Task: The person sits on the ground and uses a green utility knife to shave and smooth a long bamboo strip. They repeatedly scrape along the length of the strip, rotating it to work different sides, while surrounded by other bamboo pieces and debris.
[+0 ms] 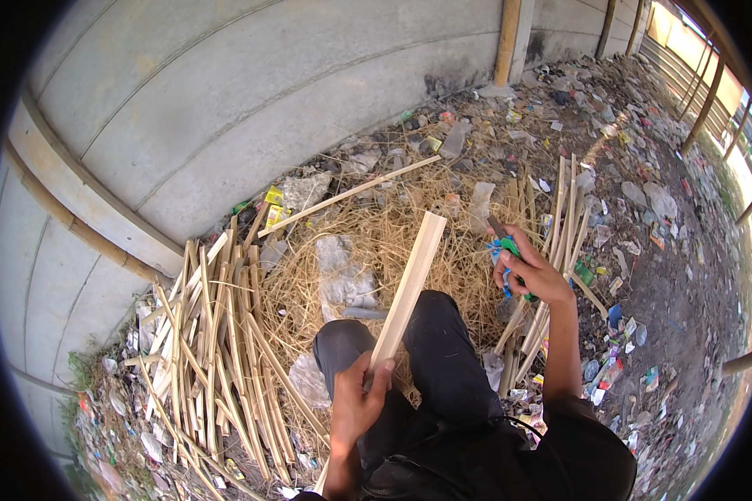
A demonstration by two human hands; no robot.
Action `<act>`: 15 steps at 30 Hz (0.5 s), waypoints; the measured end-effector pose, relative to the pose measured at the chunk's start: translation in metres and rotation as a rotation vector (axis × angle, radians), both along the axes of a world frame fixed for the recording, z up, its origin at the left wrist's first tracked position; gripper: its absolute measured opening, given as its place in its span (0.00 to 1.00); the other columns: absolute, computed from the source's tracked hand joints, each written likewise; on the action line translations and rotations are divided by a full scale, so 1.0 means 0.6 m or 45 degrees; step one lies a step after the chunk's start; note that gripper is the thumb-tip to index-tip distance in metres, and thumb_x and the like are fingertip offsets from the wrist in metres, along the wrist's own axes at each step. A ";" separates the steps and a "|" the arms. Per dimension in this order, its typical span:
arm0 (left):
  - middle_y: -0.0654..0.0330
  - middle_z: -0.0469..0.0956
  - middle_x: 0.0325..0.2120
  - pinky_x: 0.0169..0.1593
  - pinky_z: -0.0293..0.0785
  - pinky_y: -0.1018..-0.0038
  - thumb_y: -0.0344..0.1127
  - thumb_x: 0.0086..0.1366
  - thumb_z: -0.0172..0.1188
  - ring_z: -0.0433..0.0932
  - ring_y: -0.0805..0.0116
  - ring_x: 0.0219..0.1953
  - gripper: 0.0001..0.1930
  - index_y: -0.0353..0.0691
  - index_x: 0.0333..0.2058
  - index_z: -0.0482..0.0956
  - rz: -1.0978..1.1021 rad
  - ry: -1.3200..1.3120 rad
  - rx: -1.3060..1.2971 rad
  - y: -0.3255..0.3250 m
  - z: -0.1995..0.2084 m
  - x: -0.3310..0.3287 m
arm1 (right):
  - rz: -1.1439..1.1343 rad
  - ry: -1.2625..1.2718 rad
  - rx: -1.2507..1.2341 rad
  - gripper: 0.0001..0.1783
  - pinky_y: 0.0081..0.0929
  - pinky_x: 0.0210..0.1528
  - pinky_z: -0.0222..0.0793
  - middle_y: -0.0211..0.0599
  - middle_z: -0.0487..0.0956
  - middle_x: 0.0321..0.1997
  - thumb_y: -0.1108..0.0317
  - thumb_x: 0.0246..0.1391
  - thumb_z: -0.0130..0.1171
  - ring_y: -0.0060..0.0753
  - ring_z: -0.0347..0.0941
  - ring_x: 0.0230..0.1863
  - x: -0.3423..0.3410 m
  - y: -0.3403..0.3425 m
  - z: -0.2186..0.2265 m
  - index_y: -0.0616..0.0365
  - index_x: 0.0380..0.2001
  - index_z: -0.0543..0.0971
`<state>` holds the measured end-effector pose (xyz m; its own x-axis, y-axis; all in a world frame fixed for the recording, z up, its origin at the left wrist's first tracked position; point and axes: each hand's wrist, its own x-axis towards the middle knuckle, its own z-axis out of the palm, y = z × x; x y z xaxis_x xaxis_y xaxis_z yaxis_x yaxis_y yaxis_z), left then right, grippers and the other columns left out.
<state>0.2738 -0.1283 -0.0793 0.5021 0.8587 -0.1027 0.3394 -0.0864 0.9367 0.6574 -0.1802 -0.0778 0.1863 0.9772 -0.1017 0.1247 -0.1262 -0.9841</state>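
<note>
At the centre of the frame, the left hand point(361, 405) is clamped around the lower part of a pale split-bamboo slat point(409, 288), which slants up and to the right over the person's dark-trousered knees point(447, 351). Right of centre, the right hand point(530, 271) has its fingers closed on a knife point(504, 240) with a dark blade and green and blue about its grip, apart from the slat. A heap of bamboo strips point(217, 359) lies at lower left; a smaller bundle point(566, 217) stands out at right, behind the right hand. Tangled fibrous shavings point(464, 250) cover the middle ground, below a grey concrete wall point(309, 92) at upper left.
</note>
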 end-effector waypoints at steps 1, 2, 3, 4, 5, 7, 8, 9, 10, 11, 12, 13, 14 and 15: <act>0.57 0.80 0.19 0.31 0.74 0.70 0.38 0.79 0.64 0.80 0.71 0.23 0.13 0.32 0.43 0.85 0.000 0.000 -0.006 0.000 -0.002 -0.001 | 0.014 -0.001 0.007 0.26 0.21 0.21 0.57 0.34 0.81 0.29 0.57 0.85 0.46 0.14 0.60 0.16 0.000 -0.001 0.003 0.50 0.78 0.61; 0.58 0.80 0.19 0.31 0.74 0.70 0.38 0.79 0.64 0.80 0.72 0.23 0.13 0.32 0.43 0.85 -0.003 0.004 -0.008 -0.001 -0.002 -0.001 | 0.014 -0.003 0.004 0.26 0.20 0.21 0.57 0.34 0.81 0.29 0.57 0.85 0.46 0.13 0.59 0.16 0.000 -0.002 0.003 0.50 0.77 0.63; 0.58 0.80 0.19 0.31 0.74 0.70 0.38 0.79 0.64 0.80 0.72 0.23 0.13 0.32 0.43 0.85 -0.006 0.006 -0.007 -0.001 -0.002 -0.001 | 0.013 -0.006 0.003 0.25 0.20 0.21 0.57 0.34 0.81 0.29 0.57 0.85 0.46 0.13 0.59 0.16 0.001 -0.002 0.002 0.51 0.77 0.64; 0.58 0.80 0.19 0.31 0.74 0.70 0.39 0.79 0.64 0.80 0.72 0.23 0.13 0.32 0.43 0.85 -0.008 0.008 -0.006 0.000 -0.002 -0.001 | 0.013 -0.009 0.002 0.25 0.20 0.21 0.57 0.34 0.81 0.29 0.57 0.85 0.45 0.13 0.59 0.16 0.001 -0.002 0.002 0.51 0.76 0.66; 0.58 0.80 0.19 0.31 0.74 0.70 0.39 0.79 0.65 0.80 0.72 0.23 0.13 0.32 0.43 0.85 -0.012 0.015 0.000 -0.001 -0.001 -0.001 | 0.004 -0.010 0.006 0.24 0.20 0.20 0.57 0.34 0.81 0.29 0.56 0.85 0.46 0.13 0.58 0.16 0.001 -0.002 0.000 0.52 0.75 0.67; 0.58 0.80 0.19 0.31 0.74 0.70 0.39 0.79 0.65 0.80 0.72 0.23 0.13 0.32 0.43 0.85 -0.014 0.026 0.013 -0.002 -0.001 -0.002 | -0.010 -0.014 0.013 0.24 0.20 0.20 0.56 0.33 0.80 0.28 0.55 0.85 0.46 0.13 0.57 0.15 -0.001 -0.002 -0.002 0.53 0.73 0.68; 0.58 0.80 0.20 0.31 0.74 0.70 0.39 0.79 0.65 0.80 0.72 0.23 0.13 0.32 0.43 0.85 -0.013 0.029 0.012 -0.002 -0.001 -0.002 | -0.014 -0.011 0.012 0.23 0.20 0.20 0.56 0.33 0.80 0.27 0.55 0.85 0.46 0.13 0.57 0.15 -0.001 -0.002 -0.002 0.54 0.72 0.69; 0.58 0.80 0.20 0.31 0.74 0.70 0.39 0.79 0.65 0.80 0.72 0.23 0.13 0.32 0.43 0.85 -0.013 0.031 0.012 -0.002 0.001 -0.002 | -0.018 -0.008 0.011 0.23 0.20 0.20 0.56 0.32 0.80 0.26 0.55 0.84 0.47 0.12 0.57 0.14 -0.002 -0.002 0.000 0.55 0.71 0.70; 0.58 0.80 0.20 0.31 0.74 0.70 0.39 0.79 0.64 0.80 0.72 0.23 0.13 0.32 0.43 0.85 -0.013 0.034 0.011 -0.003 0.001 -0.002 | -0.023 -0.005 0.009 0.22 0.20 0.20 0.56 0.31 0.80 0.26 0.54 0.84 0.47 0.12 0.58 0.14 -0.002 -0.001 0.001 0.56 0.69 0.71; 0.58 0.80 0.20 0.31 0.74 0.70 0.39 0.79 0.64 0.80 0.71 0.23 0.13 0.32 0.44 0.85 -0.013 0.035 0.006 -0.003 0.002 -0.002 | -0.037 -0.038 0.044 0.22 0.20 0.20 0.56 0.30 0.79 0.24 0.53 0.84 0.48 0.12 0.58 0.14 -0.001 -0.001 -0.002 0.56 0.68 0.72; 0.58 0.80 0.20 0.31 0.74 0.69 0.39 0.79 0.64 0.80 0.71 0.24 0.13 0.32 0.44 0.86 -0.016 0.036 0.002 -0.003 0.002 -0.001 | -0.052 -0.071 0.079 0.22 0.20 0.20 0.56 0.29 0.78 0.23 0.52 0.84 0.48 0.12 0.58 0.14 0.001 0.000 -0.010 0.56 0.66 0.73; 0.58 0.80 0.20 0.32 0.74 0.69 0.39 0.79 0.64 0.80 0.71 0.24 0.13 0.32 0.44 0.86 -0.019 0.037 -0.003 -0.004 0.003 -0.001 | -0.068 -0.105 0.114 0.22 0.20 0.20 0.56 0.28 0.77 0.21 0.51 0.83 0.49 0.12 0.58 0.14 0.004 0.000 -0.018 0.57 0.65 0.74; 0.57 0.80 0.20 0.32 0.75 0.69 0.39 0.79 0.64 0.80 0.71 0.24 0.13 0.32 0.44 0.86 -0.025 0.034 -0.005 -0.004 0.003 -0.001 | -0.080 -0.084 0.132 0.23 0.20 0.20 0.56 0.27 0.75 0.20 0.51 0.83 0.49 0.13 0.57 0.14 0.006 0.000 -0.025 0.57 0.64 0.75; 0.57 0.80 0.20 0.32 0.75 0.69 0.39 0.79 0.64 0.81 0.71 0.24 0.13 0.32 0.44 0.86 -0.028 0.031 -0.008 -0.003 0.003 -0.001 | -0.090 -0.062 0.150 0.23 0.20 0.20 0.56 0.26 0.73 0.19 0.50 0.83 0.50 0.13 0.57 0.13 0.006 0.002 -0.030 0.57 0.63 0.76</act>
